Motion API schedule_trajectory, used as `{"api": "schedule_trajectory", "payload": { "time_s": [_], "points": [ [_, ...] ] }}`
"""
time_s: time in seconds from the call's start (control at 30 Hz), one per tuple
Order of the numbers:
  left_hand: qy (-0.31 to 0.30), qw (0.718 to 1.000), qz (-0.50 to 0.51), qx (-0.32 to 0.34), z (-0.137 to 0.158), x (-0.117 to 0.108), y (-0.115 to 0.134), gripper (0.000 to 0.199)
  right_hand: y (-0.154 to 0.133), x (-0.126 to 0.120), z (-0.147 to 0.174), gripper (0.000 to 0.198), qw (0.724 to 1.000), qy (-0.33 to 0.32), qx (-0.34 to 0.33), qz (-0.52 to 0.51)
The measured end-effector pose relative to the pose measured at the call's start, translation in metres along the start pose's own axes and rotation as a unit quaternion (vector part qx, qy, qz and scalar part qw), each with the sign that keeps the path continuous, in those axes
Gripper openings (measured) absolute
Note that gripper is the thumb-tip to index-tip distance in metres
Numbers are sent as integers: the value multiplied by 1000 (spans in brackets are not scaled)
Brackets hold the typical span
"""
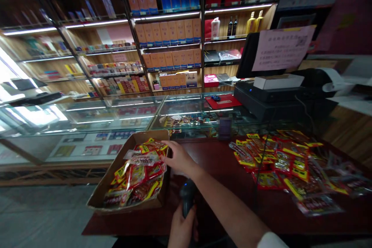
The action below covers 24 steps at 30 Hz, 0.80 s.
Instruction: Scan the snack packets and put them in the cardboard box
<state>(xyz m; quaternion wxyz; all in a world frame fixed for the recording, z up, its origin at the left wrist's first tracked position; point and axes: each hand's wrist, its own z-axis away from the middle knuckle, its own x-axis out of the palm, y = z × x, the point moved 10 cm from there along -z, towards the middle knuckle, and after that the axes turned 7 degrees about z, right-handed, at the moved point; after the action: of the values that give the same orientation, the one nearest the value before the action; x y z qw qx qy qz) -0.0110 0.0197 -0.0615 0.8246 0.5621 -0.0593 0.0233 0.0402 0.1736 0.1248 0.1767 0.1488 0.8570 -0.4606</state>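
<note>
My left hand (183, 223) grips a dark handheld barcode scanner (187, 195), which shows a small blue light, at the table's front edge. My right arm stretches in from the lower right, and my right hand (178, 158) reaches over the right rim of a cardboard box (100, 190). Its thumb and forefinger are apart, beside a clear snack packet (142, 158) on top of the box's contents; contact is hard to make out. Red and yellow snack packets (136, 176) fill the box. More snack packets (281, 161) lie in a loose heap on the right.
Both piles sit on a dark red-brown table (212, 174). Behind it stand a glass display counter (130, 114) and a monitor (247, 56) with a paper notice (281, 48). A mouse (215, 97) rests on a red mat (225, 102). Lit shelves with boxes (168, 31) line the wall.
</note>
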Motion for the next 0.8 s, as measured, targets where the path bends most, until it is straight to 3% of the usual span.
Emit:
{"api": "schedule_trajectory", "payload": {
  "time_s": [0.07,0.13,0.2,0.27,0.5,0.63,0.8],
  "points": [
    [-14,1000,5,1,-1,2,-2,58,43,-46,20,49,989,104,58,90],
    [-9,1000,5,2,-1,2,-3,58,93,-102,48,50,943,207,161,206],
    [-2,1000,0,1,0,3,-3,60,133,-146,68,54,884,250,246,308],
    [6,1000,-3,2,0,3,-4,61,156,-173,70,57,848,249,278,376],
    [11,1000,-7,-10,-4,-6,-8,65,162,-196,52,51,826,224,248,454],
    [0,1000,-1,-1,-3,-2,-5,67,164,-215,93,50,806,200,256,495],
    [8,1000,1,12,2,3,2,64,184,-240,158,40,743,117,334,567]
  ]
}}
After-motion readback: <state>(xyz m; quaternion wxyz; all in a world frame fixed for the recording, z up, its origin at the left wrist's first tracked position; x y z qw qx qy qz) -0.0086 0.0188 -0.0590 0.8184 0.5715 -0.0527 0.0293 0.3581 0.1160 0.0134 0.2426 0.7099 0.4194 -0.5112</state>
